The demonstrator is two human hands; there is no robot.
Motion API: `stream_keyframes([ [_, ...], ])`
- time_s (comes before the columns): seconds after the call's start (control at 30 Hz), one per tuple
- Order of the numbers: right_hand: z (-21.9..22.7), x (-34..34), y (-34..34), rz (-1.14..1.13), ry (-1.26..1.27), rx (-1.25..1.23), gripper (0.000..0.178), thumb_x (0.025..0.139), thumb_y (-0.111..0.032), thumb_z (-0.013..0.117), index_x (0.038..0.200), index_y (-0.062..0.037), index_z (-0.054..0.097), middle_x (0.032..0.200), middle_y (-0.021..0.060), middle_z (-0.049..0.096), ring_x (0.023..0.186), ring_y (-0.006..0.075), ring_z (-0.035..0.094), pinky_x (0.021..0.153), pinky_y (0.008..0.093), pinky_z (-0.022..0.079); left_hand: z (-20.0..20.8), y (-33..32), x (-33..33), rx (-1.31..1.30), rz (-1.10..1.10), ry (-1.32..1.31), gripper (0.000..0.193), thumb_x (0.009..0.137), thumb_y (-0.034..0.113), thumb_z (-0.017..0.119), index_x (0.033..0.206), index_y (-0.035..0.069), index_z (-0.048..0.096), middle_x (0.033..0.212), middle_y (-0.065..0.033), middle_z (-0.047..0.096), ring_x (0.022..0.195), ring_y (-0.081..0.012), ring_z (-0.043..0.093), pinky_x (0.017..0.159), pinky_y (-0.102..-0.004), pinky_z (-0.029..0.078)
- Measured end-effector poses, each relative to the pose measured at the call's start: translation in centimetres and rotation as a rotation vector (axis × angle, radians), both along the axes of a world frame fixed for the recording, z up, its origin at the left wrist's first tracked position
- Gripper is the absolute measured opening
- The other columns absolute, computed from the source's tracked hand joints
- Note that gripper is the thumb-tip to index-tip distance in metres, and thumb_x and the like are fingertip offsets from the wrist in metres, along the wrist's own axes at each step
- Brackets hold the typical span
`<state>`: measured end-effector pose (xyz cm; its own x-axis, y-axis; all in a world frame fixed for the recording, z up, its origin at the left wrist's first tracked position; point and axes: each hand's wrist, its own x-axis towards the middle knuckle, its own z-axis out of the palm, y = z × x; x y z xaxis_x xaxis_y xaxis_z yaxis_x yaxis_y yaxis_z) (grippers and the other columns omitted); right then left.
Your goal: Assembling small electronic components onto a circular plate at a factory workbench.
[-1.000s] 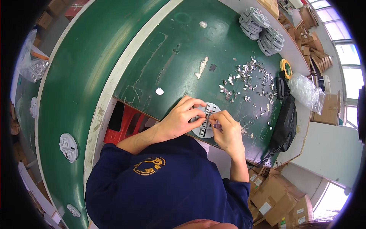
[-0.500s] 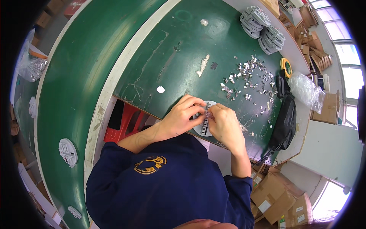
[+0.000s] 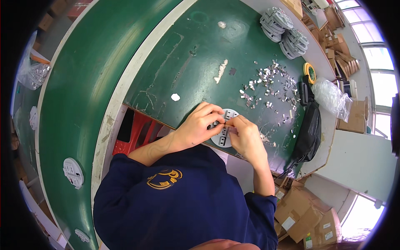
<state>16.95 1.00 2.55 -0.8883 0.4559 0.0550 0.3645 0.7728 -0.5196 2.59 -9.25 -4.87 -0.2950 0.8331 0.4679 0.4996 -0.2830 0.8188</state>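
A round light-grey plastic disc (image 3: pixel 223 141) with dark slots and small metal parts lies at the near edge of the green table (image 3: pixel 196 62). Over its left side my left hand (image 3: pixel 201 124) is bent, thumb and fingers closed toward each other at the disc's middle. My right hand (image 3: pixel 246 136) comes from the right with its thumb and index finger pinched, the tips meeting those of the left hand. Whatever lies between the fingertips is hidden or too small to name. Right of the disc, many small metal pieces (image 3: pixel 273 79) are strewn on the table.
Stacked grey plastic parts (image 3: pixel 293 43) stand at the far right, near a yellow tape roll (image 3: pixel 309 72), a clear plastic bag (image 3: pixel 331 95) and a black bag (image 3: pixel 309 135). On the left, a green conveyor belt (image 3: pixel 79 104) carries another grey disc (image 3: pixel 73 173).
My right fingers have shifted slightly at the disc's middle, their tips now closer to the left hand's. The left hand has hardly moved. The whole view has shifted a little.
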Motion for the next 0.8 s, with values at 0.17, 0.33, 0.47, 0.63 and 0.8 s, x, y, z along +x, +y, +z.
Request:
stream_keyframes([
  [0.17,0.2,-0.5,-0.1,-0.164,0.495,-0.543,0.036,0.095,-0.01,0.053,0.061,-0.0024,0.046,0.055,0.0067,0.044,0.047,0.0213,0.044,0.045,0.0352,0.038,0.4,-0.7,0.1,-0.063,-0.053,-0.02,0.046,0.073,0.018,0.081,0.111,0.003,0.063,0.124,-0.0131,0.057,0.113,-0.0308,0.053,0.097,-0.0414,0.045],
  [0.33,-2.5,-0.7,-1.4,-0.066,1.119,-0.941,0.052,0.105,-0.029,0.036,0.056,-0.0101,0.032,0.048,0.0006,0.031,0.043,0.0117,0.026,0.041,0.0284,0.024,1.3,-0.8,0.0,-0.154,-0.135,0.293,0.088,0.071,0.043,0.08,0.133,-0.007,0.042,0.139,-0.0228,0.043,0.135,-0.0393,0.035,0.114,-0.0549,0.026],
  [0.47,-3.4,-1.2,-1.8,-0.099,1.11,-0.896,0.053,0.105,-0.029,0.034,0.055,-0.011,0.03,0.047,0.0008,0.029,0.041,0.0113,0.023,0.04,0.0291,0.022,0.9,-0.8,0.0,-0.222,-0.17,0.34,0.1,0.07,0.05,0.079,0.137,-0.01,0.036,0.142,-0.0245,0.04,0.14,-0.0402,0.029,0.117,-0.0583,0.019],
  [0.63,-4.9,-2.2,-2.6,-0.223,1.099,-0.646,0.052,0.105,-0.025,0.036,0.055,-0.0104,0.031,0.047,0.0013,0.029,0.041,0.0115,0.022,0.039,0.0301,0.021,0.8,-0.6,0.0,-0.217,-0.167,0.316,0.099,0.069,0.049,0.08,0.136,-0.01,0.038,0.142,-0.0243,0.04,0.138,-0.0402,0.031,0.116,-0.0579,0.019],
  [0.8,-3.2,-2.9,-1.6,-0.227,0.96,-0.656,0.051,0.105,-0.022,0.036,0.055,-0.0106,0.03,0.047,0.0008,0.028,0.041,0.011,0.021,0.039,0.0296,0.02,0.7,-0.5,0.0,-0.183,-0.139,0.365,0.099,0.066,0.047,0.081,0.135,-0.01,0.038,0.139,-0.0243,0.042,0.137,-0.0403,0.033,0.117,-0.0579,0.019],
])
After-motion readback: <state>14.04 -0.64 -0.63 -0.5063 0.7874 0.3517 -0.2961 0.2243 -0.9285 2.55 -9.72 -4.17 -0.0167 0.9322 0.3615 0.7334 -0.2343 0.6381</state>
